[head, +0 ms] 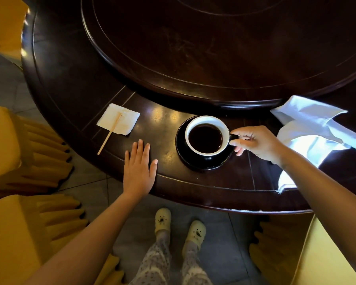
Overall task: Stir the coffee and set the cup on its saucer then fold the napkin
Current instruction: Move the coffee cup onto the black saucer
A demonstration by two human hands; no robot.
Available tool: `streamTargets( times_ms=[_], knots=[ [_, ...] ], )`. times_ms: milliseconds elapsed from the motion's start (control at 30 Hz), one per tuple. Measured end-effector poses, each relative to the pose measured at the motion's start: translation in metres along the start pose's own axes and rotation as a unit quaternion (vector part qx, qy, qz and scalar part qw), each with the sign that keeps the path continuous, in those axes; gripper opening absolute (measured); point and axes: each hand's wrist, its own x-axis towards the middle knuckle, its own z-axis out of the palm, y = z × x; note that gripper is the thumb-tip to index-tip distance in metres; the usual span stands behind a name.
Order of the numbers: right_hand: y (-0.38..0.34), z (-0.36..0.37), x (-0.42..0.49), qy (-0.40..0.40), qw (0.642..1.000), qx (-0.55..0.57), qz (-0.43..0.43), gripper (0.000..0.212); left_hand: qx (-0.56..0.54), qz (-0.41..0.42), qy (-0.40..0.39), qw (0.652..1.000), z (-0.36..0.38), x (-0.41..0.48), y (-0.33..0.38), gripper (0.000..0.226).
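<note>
Pinching cup (207,135) handle on saucer (182,150), right hand (257,141); left hand (139,169) flat, spread wide on table (74,83); no readable writing

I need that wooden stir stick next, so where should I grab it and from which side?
Pinch the wooden stir stick at its near end, which overhangs the paper napkin onto bare table. Come from the left with the open left hand.

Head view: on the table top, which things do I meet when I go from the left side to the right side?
Paper napkin with the wooden stirrer lying across it → left hand flat on the table → black saucer with the coffee cup on it → right hand pinching the cup handle → white cloth napkin.
</note>
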Motion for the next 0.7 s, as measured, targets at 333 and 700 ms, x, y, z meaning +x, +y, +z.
streamTargets(
  times_ms=[333,700],
  knots=[
    [-0.0085,-0.0044,0.0032,-0.025,1.0,-0.004,0.004,0.035,0.007,-0.004,0.004,1.0,0.0017,-0.0015,-0.0006,0.06],
    [-0.005,-0.0027,0.0076,-0.025,1.0,-0.01,-0.005,0.029,0.02,-0.003,0.003,1.0,0.0019,-0.0014,0.0004,0.061]
  ],
)
